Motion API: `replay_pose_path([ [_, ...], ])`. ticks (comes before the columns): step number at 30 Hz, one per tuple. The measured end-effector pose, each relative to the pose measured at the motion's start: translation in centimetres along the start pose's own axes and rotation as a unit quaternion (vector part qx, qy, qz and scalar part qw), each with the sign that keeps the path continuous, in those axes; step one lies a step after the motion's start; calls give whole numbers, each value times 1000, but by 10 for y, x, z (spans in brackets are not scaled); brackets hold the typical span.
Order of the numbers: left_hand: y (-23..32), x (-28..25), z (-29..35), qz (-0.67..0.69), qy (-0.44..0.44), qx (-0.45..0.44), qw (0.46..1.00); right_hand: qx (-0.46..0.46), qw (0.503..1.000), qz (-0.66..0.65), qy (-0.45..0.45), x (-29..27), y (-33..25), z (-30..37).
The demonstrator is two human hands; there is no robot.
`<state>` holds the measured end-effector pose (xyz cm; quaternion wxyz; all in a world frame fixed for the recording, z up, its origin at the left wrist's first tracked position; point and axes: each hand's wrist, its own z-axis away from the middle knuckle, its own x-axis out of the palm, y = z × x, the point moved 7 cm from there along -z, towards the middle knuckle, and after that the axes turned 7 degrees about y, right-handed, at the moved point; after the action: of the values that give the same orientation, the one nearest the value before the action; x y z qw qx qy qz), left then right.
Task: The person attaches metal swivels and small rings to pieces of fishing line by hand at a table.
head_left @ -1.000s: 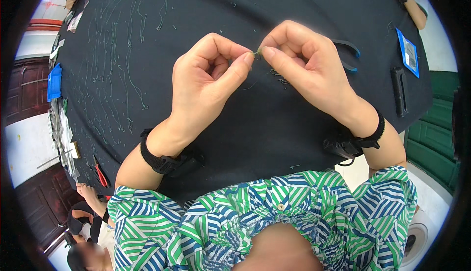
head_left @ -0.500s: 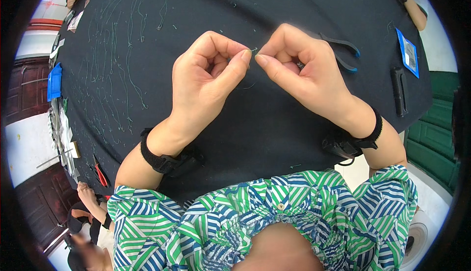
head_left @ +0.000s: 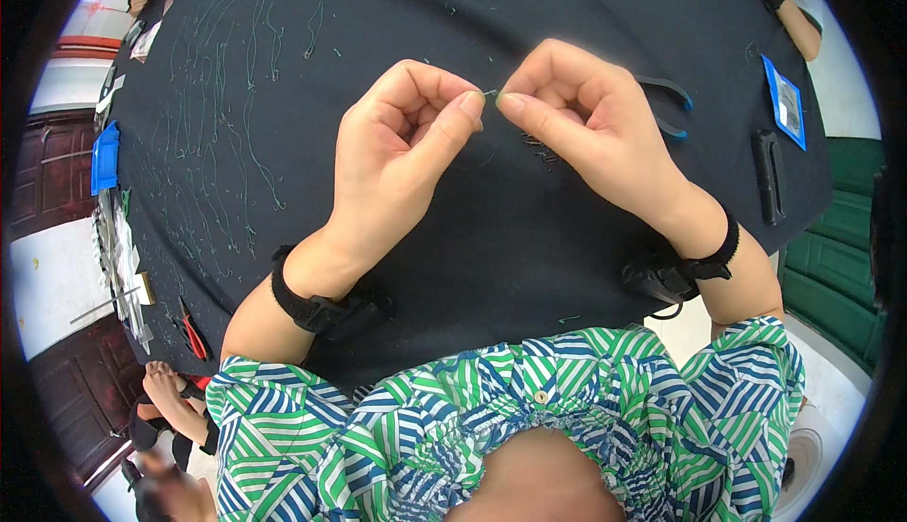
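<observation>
My left hand and my right hand face each other over the black cloth, with a narrow gap between the fingertips. A short bit of thin green thread spans that gap. Each hand is closed in a thumb-and-finger pinch at one end of it; anything smaller inside the pinches is hidden. Under my right palm lies a little heap of small dark metal pieces, partly covered and too small to name. Just beyond that hand are pliers with black and blue handles, partly hidden behind it.
Many green threads lie in rows on the left. A blue packet and a black elongated object sit at the right. Red-handled pliers lie near left. Other people's hands show at the edges, one at lower left.
My right hand has shifted slightly up and right, uncovering the dark metal pieces and covering more of the blue-handled pliers. My left hand is nearly still. The co-worker's hand at lower left has moved down.
</observation>
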<state>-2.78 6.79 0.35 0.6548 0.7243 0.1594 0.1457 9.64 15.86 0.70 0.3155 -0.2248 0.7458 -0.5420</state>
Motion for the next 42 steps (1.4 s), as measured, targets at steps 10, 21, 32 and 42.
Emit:
replay_pose_path([
  [10, 3, -1, 1, 21, -13, -21, 999, 165, 958, -213, -95, 20, 25, 2],
  [21, 0, -4, 0, 5, 5, -51, 999, 79, 972, -129, -182, 17, 0, 6],
  [32, -7, 4, 2, -22, -57, -76, 995, 101, 963, -214, -127, 1, -7, 0],
  [42, -1, 2, 2, 54, -41, -71, 995, 34, 997, -59, -27, -7, 16, -6],
])
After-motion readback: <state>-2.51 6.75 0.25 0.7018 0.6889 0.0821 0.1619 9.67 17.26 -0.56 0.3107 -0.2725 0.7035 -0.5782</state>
